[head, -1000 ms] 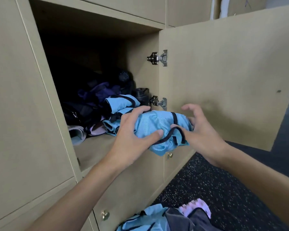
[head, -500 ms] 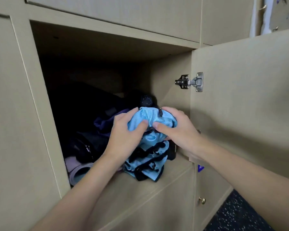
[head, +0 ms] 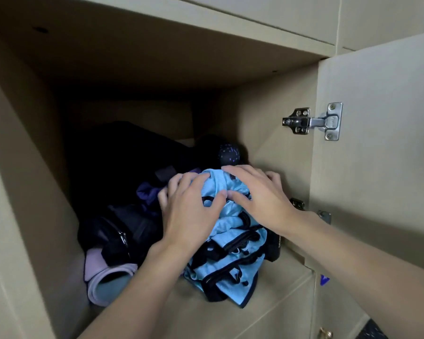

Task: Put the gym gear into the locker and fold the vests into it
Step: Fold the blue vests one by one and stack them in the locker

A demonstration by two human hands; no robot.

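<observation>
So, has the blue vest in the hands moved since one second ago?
Yes. The blue vest went inward: it was in front of the shelf edge, and now lies past it on the vest pile.

Fig. counts: left hand (head: 189, 211), right hand (head: 257, 192): 2 in all | blue vests (head: 230, 272): at least 2, stacked, exact number unclear | rolled mat (head: 108, 282): 1 | dark bag (head: 123, 167): 1 | speckled ball (head: 229, 154): 1 | upper hinge (head: 313, 121), lower hinge (head: 324, 216): 2 in all | door knob (head: 325, 333): 1

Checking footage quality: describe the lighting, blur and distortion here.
Head view: back of the locker lies in deep shadow, dark gear there barely readable; the blue vests, left hand and right hand evenly lit, sharp; wide-angle lens splays the walls.
</observation>
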